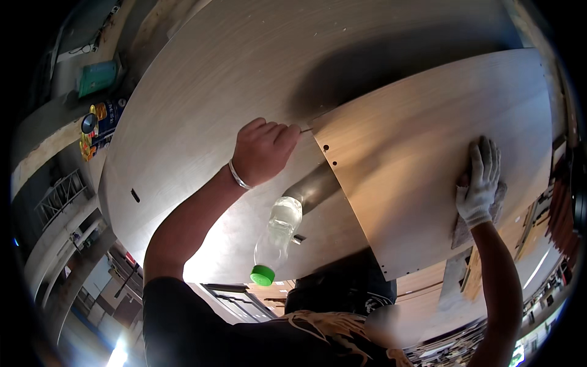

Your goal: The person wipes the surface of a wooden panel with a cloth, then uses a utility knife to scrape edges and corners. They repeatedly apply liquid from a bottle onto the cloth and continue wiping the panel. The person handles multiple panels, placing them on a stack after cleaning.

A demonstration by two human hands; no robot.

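Note:
My bare left hand (264,151), with a band at the wrist, is closed in a fist. A short thin dark piece (306,130) sticks out of it toward the left corner of a wood-grain panel (422,140); its kind is too small to tell. My right hand (481,183), in a white glove, presses down with fingers stretched over a greyish cloth (461,227) on the panel. Dark round holes show near the panel's left edge. Below my left hand, a clear plastic bottle with a green cap (263,275) stands on the larger board.
The panel lies over a large light board (202,116) serving as the work surface. A small dark metal piece (298,239) is beside the bottle, and a dark slot (135,195) marks the board's left. Beyond it are a colourful package (107,119) and a green container (98,78).

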